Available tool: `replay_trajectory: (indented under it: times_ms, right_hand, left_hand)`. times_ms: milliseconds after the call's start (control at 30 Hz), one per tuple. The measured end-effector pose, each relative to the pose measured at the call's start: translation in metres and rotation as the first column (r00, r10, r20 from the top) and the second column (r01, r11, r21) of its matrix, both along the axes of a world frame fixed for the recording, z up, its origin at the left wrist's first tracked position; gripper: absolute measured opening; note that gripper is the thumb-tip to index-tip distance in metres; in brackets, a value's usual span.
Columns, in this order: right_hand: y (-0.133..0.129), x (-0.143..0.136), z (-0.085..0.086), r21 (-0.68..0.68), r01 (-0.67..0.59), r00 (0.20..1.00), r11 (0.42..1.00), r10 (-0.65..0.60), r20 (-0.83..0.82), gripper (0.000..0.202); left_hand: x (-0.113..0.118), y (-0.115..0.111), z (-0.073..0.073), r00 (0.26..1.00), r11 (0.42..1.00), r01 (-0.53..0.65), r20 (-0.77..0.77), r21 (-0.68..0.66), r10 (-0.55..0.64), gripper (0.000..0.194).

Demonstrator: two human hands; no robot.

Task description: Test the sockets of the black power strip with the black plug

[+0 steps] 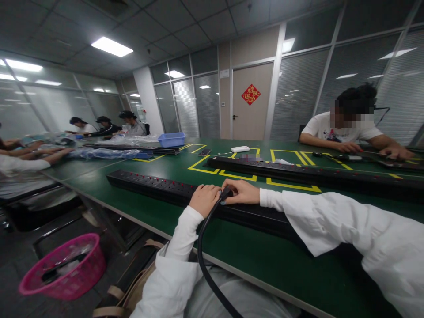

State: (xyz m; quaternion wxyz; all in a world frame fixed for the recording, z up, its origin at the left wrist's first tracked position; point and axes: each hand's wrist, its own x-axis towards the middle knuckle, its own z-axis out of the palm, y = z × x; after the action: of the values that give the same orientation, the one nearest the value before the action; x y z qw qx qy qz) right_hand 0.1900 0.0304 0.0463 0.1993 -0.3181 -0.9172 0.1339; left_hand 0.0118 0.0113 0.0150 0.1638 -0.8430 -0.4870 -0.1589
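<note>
Head view: over the black power strip (pixel 149 183), the right hand (pixel 243 192) pinches a cable's plug (pixel 226 193); left hand (pixel 204 198) alongside, its grip I can't tell.

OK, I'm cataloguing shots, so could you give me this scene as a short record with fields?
Right hand: pinching a black connector
Left hand: over the long black strip, beside or touching the connector
Cable: black, running from the connector past the table edge
Surface: green table, yellow markings
Beyond: second black strip, blue bin
Floor: pink basket
</note>
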Motion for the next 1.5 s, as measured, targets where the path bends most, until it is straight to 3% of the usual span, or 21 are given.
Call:
replay_trajectory:
  times_ms: [200, 1000, 1500]
  right_hand:
    - [0.011, 0.001, -0.005, -0.142, -0.088, 0.994, 0.986, 0.076, -0.082, 0.043]
    - [0.011, 0.003, -0.005, -0.281, -0.104, 0.987, 0.954, 0.064, -0.148, 0.044]
    - [0.011, 0.003, -0.004, -0.204, -0.11, 0.988, 0.973, 0.085, -0.128, 0.04]
  left_hand:
    - [-0.001, 0.001, 0.0, 1.0, 1.0, 0.005, 0.003, 0.006, -0.005, 0.027]
    - [0.002, -0.002, -0.001, 0.999, 1.0, -0.003, 0.042, 0.016, 0.002, 0.026]
    - [0.004, -0.003, 0.002, 0.997, 1.0, -0.005, 0.075, 0.016, 0.003, 0.027]
